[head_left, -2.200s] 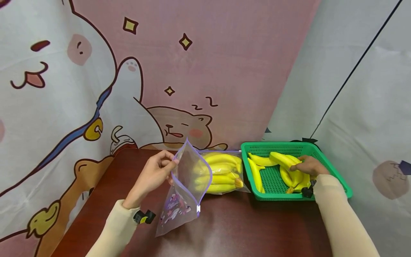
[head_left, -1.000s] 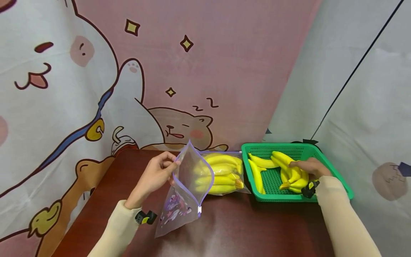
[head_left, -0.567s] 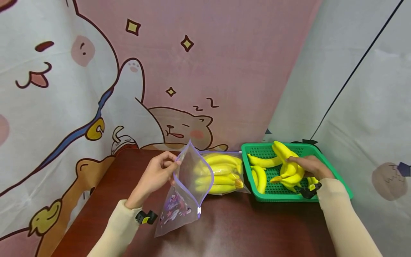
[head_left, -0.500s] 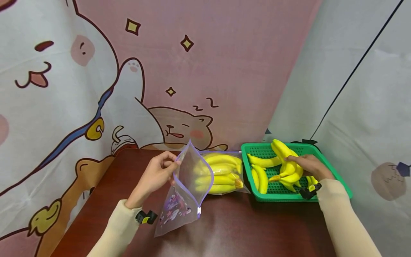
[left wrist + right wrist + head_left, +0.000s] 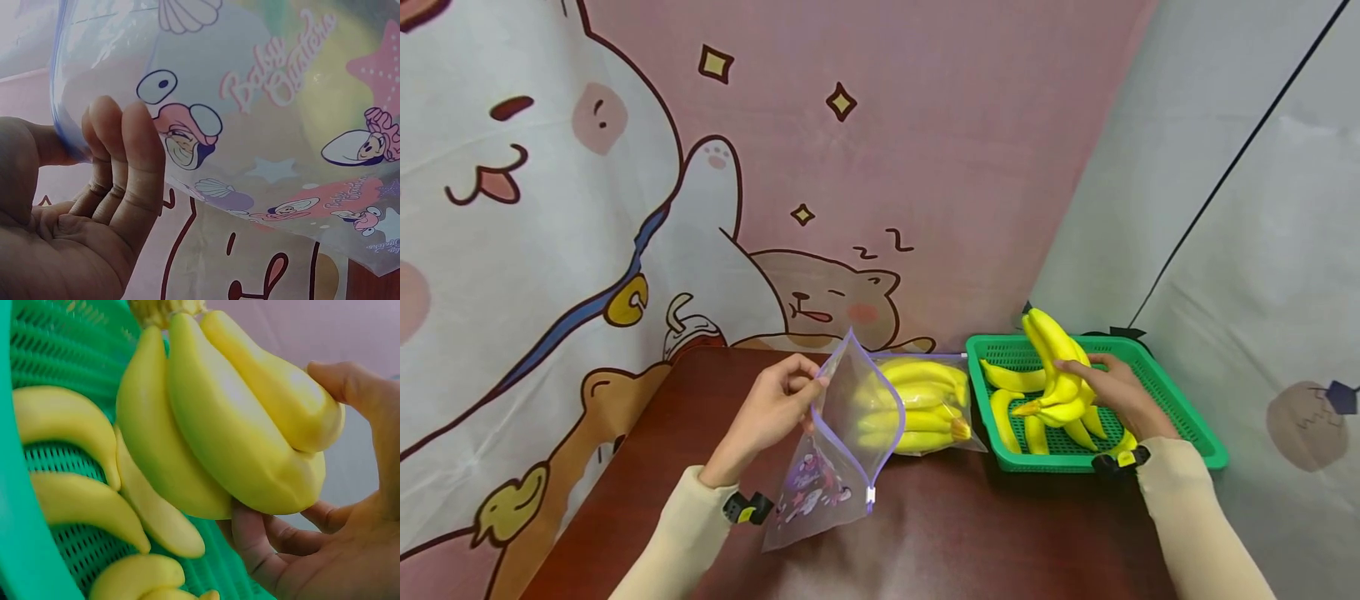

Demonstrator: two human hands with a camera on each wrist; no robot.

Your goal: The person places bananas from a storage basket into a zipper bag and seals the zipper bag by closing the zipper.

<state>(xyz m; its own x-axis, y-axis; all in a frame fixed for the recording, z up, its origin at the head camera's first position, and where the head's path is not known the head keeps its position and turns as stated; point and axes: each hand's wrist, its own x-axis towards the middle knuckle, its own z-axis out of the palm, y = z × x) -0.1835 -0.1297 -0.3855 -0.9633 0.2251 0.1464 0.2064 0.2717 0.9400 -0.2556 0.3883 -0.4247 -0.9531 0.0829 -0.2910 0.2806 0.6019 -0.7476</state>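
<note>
My left hand (image 5: pixel 778 408) pinches the purple-edged rim of a clear zipper bag (image 5: pixel 820 479), whose mouth gapes toward the right. Cartoon prints and lettering cover the bag (image 5: pixel 275 169) in the left wrist view, where the thumb and fingers of the left hand (image 5: pixel 94 194) meet at its edge. Over the green basket (image 5: pixel 1180 417), my right hand (image 5: pixel 1123 392) grips a bunch of yellow bananas (image 5: pixel 1056 367). In the right wrist view the bunch (image 5: pixel 219 419) lies between thumb and fingers, its stem end pointing away from the palm.
Several loose bananas (image 5: pixel 1011 379) lie in the basket. Left of it, a second zipper bag full of bananas (image 5: pixel 917 404) lies on the dark red table (image 5: pixel 970 533). Behind stands a cartoon-printed cloth backdrop (image 5: pixel 925 167).
My right hand has taken hold of the banana bunch and raised it, shifting slightly left. Loose bananas beneath it have become visible. The left hand keeps the bag in nearly the same place.
</note>
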